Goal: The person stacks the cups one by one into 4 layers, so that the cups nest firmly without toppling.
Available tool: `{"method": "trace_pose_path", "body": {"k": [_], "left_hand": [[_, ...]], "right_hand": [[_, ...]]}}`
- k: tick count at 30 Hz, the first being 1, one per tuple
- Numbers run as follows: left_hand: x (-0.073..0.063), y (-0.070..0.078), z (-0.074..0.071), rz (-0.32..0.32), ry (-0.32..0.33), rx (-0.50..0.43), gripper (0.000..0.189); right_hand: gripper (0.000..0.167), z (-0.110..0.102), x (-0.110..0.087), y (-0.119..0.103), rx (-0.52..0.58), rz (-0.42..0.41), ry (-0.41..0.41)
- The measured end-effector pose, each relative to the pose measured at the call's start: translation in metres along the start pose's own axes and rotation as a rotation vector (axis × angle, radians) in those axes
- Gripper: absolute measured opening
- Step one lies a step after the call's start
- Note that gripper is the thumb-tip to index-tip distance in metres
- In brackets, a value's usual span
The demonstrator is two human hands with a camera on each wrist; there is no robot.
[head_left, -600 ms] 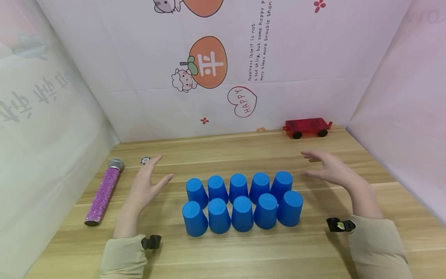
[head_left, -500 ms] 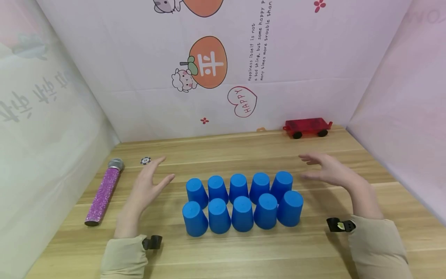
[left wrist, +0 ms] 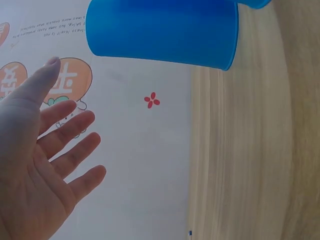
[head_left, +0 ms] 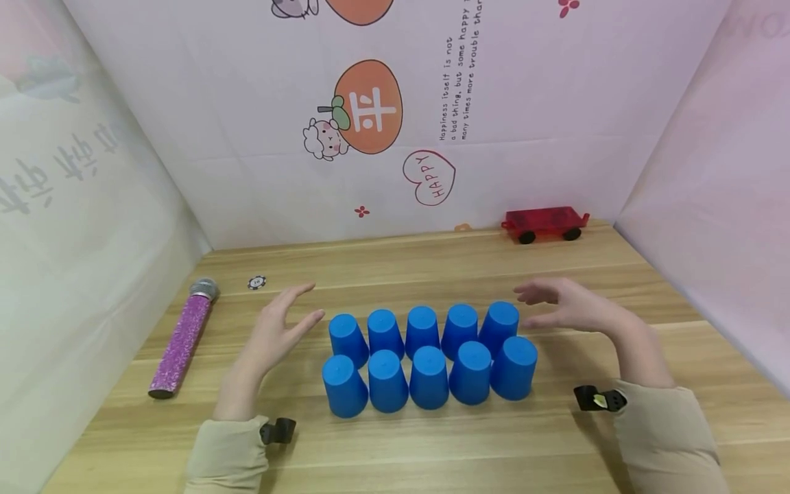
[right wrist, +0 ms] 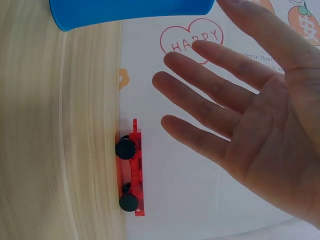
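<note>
Several blue cups stand upside down on the wooden table in two rows, a front row with a middle cup (head_left: 428,379) and a back row with a middle cup (head_left: 422,333). My left hand (head_left: 279,336) hovers just left of the rows, fingers spread and palm turned inward, holding nothing. On the other side my right hand (head_left: 570,307) is raised near the rightmost back cup (head_left: 499,328), its fingers extended and apart. Both wrist views show bare palms, with part of a blue cup (left wrist: 162,32) above the left fingers and another blue cup (right wrist: 130,11) above the right.
A microphone (head_left: 184,336) with a glittery purple handle lies at the left. Beyond it is a small round chip (head_left: 256,282). At the back right stands a red toy wagon (head_left: 546,223) with black wheels. Printed white cloth (head_left: 259,185) walls the table's back and sides.
Both hands have moved inward toward the rows of cups, the left one rightward and the right one leftward and slightly down. The cups have stayed in place.
</note>
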State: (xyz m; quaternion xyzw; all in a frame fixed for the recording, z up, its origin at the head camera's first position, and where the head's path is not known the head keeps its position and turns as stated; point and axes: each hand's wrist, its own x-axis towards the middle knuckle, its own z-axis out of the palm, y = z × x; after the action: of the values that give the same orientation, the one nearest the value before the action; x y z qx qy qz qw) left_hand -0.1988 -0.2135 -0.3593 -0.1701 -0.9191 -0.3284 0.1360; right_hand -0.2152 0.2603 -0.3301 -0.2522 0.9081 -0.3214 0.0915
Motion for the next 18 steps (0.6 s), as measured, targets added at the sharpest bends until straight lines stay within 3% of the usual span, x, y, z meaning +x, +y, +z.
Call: {"method": "trace_pose_path", "body": {"k": [7,18], "left_hand": [[0.000,0.004,0.003,-0.027,-0.040,-0.040,0.058],[-0.001,0.008,0.009,-0.046,-0.154,-0.119,0.055]], "right_hand": [[0.060,0.005,0.004,-0.004,0.048,-0.033,-0.021],[0.054,0.013,0.010,-0.007,0.088,-0.074,-0.054]]}}
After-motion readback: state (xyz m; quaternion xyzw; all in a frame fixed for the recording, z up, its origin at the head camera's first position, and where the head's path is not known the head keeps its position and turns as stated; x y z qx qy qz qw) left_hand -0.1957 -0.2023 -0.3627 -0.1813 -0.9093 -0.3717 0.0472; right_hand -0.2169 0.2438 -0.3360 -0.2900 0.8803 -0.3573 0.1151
